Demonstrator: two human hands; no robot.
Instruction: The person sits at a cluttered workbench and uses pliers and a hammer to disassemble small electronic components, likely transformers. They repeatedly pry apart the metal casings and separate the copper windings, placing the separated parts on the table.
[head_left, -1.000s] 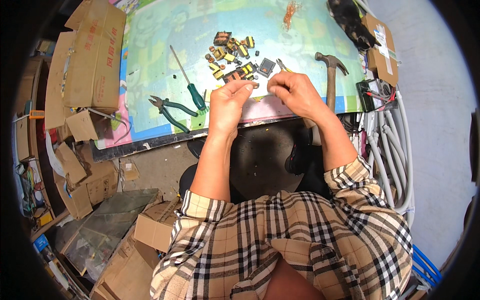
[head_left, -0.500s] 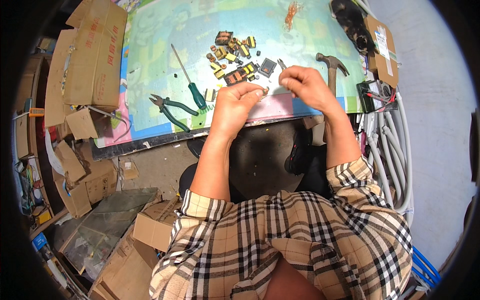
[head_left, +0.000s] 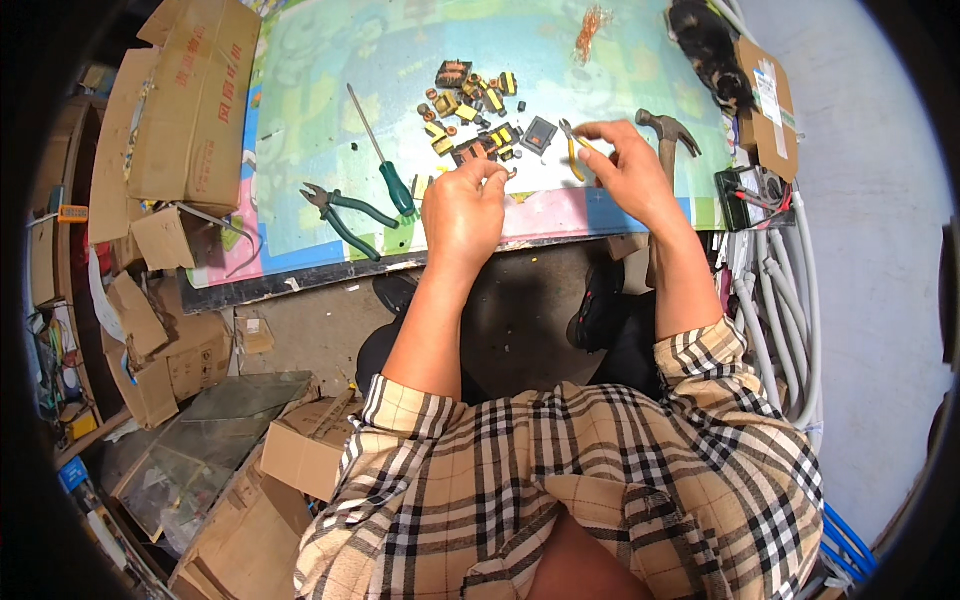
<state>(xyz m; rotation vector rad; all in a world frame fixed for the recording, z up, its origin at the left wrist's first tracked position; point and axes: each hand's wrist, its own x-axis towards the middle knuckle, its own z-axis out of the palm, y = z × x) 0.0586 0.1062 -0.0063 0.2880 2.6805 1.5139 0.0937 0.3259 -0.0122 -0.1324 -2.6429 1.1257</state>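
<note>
My left hand (head_left: 464, 212) is closed in a pinch over the table's near edge. A small copper-coloured piece (head_left: 513, 173) pokes out at its fingertips, too small to name surely. To the right, my right hand (head_left: 632, 172) holds small yellow-handled cutting pliers (head_left: 573, 150), their handles spread apart and jaws pointing away. Beyond my left hand lies a pile of small transformers and coils (head_left: 462, 108), yellow, black and copper. A dark square part (head_left: 539, 135) rests between the pile and the pliers.
Left of the pile lie a green-handled screwdriver (head_left: 393, 180) and green-handled pliers (head_left: 345, 215). A hammer (head_left: 668, 135) lies right of my right hand. Copper wire (head_left: 590, 35) is at the far side. A dark-furred cat (head_left: 708, 55) lies at the far right corner, near cardboard (head_left: 775, 110).
My left hand has drawn slightly left, away from my right hand. The yellow handles of the cutting pliers now show, spread apart, where my right fingers covered them.
</note>
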